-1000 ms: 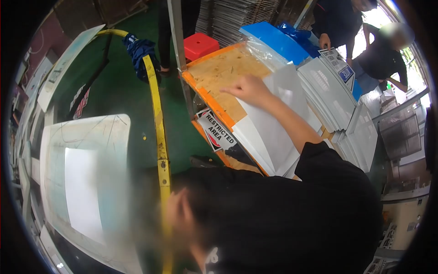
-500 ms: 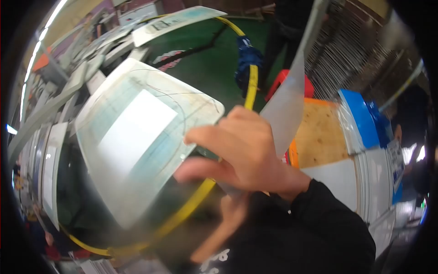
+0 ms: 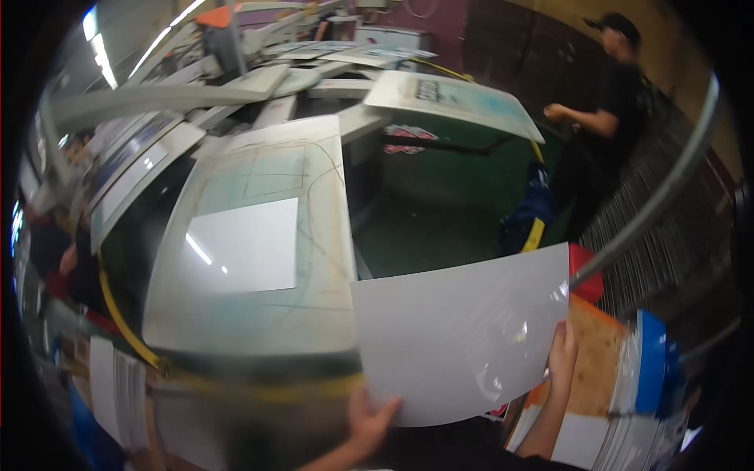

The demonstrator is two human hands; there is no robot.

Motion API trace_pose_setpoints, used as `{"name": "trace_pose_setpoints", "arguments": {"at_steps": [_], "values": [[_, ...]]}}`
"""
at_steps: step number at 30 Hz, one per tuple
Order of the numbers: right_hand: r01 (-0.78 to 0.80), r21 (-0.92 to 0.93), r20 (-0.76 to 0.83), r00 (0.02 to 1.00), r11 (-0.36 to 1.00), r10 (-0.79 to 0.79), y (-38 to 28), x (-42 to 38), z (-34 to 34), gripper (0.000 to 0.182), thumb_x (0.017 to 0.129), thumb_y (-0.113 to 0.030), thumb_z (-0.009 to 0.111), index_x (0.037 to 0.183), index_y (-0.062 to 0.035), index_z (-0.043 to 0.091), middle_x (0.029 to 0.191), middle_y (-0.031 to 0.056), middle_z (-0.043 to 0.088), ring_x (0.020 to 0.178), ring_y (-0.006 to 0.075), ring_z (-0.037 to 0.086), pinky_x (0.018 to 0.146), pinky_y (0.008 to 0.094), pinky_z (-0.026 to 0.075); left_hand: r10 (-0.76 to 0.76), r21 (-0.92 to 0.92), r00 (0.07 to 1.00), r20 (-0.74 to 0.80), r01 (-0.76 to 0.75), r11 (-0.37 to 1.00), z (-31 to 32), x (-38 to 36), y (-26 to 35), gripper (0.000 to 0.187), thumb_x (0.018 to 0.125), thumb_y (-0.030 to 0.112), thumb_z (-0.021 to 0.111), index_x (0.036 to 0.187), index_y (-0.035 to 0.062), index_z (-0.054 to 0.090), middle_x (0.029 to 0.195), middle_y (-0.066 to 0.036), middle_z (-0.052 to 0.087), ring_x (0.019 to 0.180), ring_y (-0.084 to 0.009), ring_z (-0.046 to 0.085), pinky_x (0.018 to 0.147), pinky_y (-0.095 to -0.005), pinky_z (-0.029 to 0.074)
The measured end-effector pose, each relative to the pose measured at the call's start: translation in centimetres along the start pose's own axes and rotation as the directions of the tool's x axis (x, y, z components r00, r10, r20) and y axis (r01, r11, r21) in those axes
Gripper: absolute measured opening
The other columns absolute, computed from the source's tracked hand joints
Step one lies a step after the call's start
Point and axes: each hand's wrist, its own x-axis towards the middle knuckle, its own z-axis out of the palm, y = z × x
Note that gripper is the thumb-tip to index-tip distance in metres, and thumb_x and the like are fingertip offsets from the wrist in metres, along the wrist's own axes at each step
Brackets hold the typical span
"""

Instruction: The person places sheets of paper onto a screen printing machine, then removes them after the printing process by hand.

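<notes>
A large pale, glossy sheet [image 3: 463, 337] is held up in front of me. My left hand [image 3: 372, 418] is closed on its lower left corner, thumb on the near face. At the sheet's right edge, my right hand [image 3: 561, 357] grips it, with the fingers behind partly hidden. Left of the sheet lies a rounded light platen [image 3: 322, 314] with faint drawn lines and teal stains. On that platen rests a white rectangular sheet [image 3: 251, 247], lying flat and touched by neither hand.
More platens, one with dark lettering [image 3: 479, 102], radiate from the machine. A yellow rail [image 3: 118, 302] curves around it. A person in black [image 3: 616, 110] stands at the far right. Beside me are a wooden board [image 3: 601, 357], a blue box [image 3: 650, 361] and a red object [image 3: 585, 271].
My view has turned and levelled. The pale sheet, previously edge-on at the right, now faces me in both hands. The hand that was raised before the platen is now lower, at the sheet.
</notes>
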Motion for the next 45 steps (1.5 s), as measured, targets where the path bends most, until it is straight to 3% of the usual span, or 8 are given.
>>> {"name": "trace_pose_setpoints", "arguments": {"at_steps": [7, 10, 15, 22, 27, 30, 34, 45], "values": [[0.069, 0.386, 0.038, 0.995, 0.920, -0.090, -2.9, -0.9, 4.2, 0.030, 0.087, -0.021, 0.061, 0.106, 0.0002, 0.051, 0.094, 0.0106, 0.060, 0.087, 0.0196, 0.057, 0.079, 0.0324, 0.044, 0.122, 0.085, 0.930, -0.348, -0.098, 0.992, -3.2, 2.8, -1.2, 0.037, 0.079, 0.008, 0.067, 0.107, -0.0005, 0.045, 0.098, -0.010, 0.051, 0.091, -0.0181, 0.050, 0.086, -0.0313, 0.041], [0.296, 0.222, -0.011, 0.953, 0.929, -0.302, -4.5, -1.1, 6.5, 0.040, 0.082, -0.019, 0.067, 0.112, 0.0002, 0.049, 0.101, 0.0134, 0.059, 0.094, 0.0221, 0.057, 0.084, 0.0326, 0.043, 0.218, 0.160, 0.885, -0.412, -0.165, 0.973, -3.9, 3.0, -2.3, 0.036, 0.081, 0.005, 0.060, 0.112, -0.0010, 0.042, 0.100, -0.011, 0.050, 0.094, -0.0184, 0.050, 0.088, -0.0319, 0.040], [0.262, 0.208, 0.061, 0.958, 0.942, -0.279, -4.5, -0.4, 8.9, 0.064, 0.064, -0.017, 0.079, 0.118, -0.0003, 0.049, 0.111, 0.0157, 0.057, 0.103, 0.0291, 0.055, 0.090, 0.0374, 0.042, 0.334, 0.213, 0.851, -0.406, -0.267, 0.940, -3.7, 3.8, -1.5, 0.040, 0.089, 0.001, 0.048, 0.125, -0.0030, 0.032, 0.112, -0.011, 0.053, 0.101, -0.0141, 0.052, 0.090, -0.0277, 0.040], [0.285, 0.036, 0.105, 0.952, 0.958, -0.287, -6.8, 1.3, 13.6, 0.063, 0.067, -0.021, 0.077, 0.118, 0.0001, 0.045, 0.112, 0.0159, 0.049, 0.107, 0.0317, 0.049, 0.092, 0.0400, 0.038, 0.215, 0.061, 0.813, -0.541, -0.218, 0.974, -5.4, 6.6, 0.1, 0.032, 0.092, 0.002, 0.042, 0.122, -0.0098, 0.042, 0.114, -0.014, 0.057, 0.101, -0.0150, 0.056, 0.091, -0.0263, 0.041], [0.422, -0.011, 0.113, 0.901, 0.906, -0.418, -9.3, 3.5, 17.9, 0.072, 0.066, -0.029, 0.080, 0.120, 0.0016, 0.043, 0.114, 0.0180, 0.048, 0.108, 0.0351, 0.048, 0.092, 0.0415, 0.038, 0.402, 0.448, 0.859, -0.319, -0.237, 0.862, -9.6, 11.8, 2.1, 0.049, 0.087, 0.007, 0.054, 0.130, -0.0083, 0.039, 0.125, -0.019, 0.050, 0.118, -0.0237, 0.046, 0.099, -0.0330, 0.035], [0.457, 0.035, 0.078, 0.885, 0.889, -0.459, -9.6, 6.7, 20.6, 0.071, 0.067, -0.034, 0.079, 0.119, 0.0021, 0.045, 0.114, 0.0189, 0.050, 0.108, 0.0350, 0.049, 0.093, 0.0407, 0.038, 0.334, 0.883, 0.943, -0.006, -0.152, 0.443, -13.2, 15.1, 3.6, 0.076, 0.077, 0.032, 0.069, 0.136, -0.0027, 0.035, 0.140, -0.027, 0.031, 0.135, -0.0364, 0.020, 0.109, -0.0439, 0.018], [0.469, -0.119, 0.100, 0.883, 0.875, -0.459, -12.1, 9.4, 23.5, 0.071, 0.071, -0.044, 0.075, 0.117, 0.0026, 0.047, 0.115, 0.0199, 0.051, 0.110, 0.0337, 0.049, 0.094, 0.0399, 0.038, 0.168, 0.895, 0.972, 0.163, -0.217, 0.390, -18.0, 20.8, 3.5, 0.096, 0.067, 0.052, 0.073, 0.140, 0.0044, 0.031, 0.148, -0.028, 0.005, 0.135, -0.0455, -0.012, 0.107, -0.0573, 0.005], [0.485, -0.141, 0.173, 0.870, 0.863, -0.461, -16.2, 7.7, 29.1, 0.085, 0.064, -0.050, 0.077, 0.119, 0.0055, 0.045, 0.118, 0.0226, 0.049, 0.111, 0.0357, 0.049, 0.094, 0.0404, 0.039, 0.193, 0.977, 0.980, 0.042, -0.080, 0.197, -23.9, 26.0, 4.9, 0.098, 0.055, 0.065, 0.073, 0.136, 0.0174, 0.044, 0.150, -0.023, -0.005, 0.131, -0.0467, -0.025, 0.102, -0.0629, -0.009]]}}
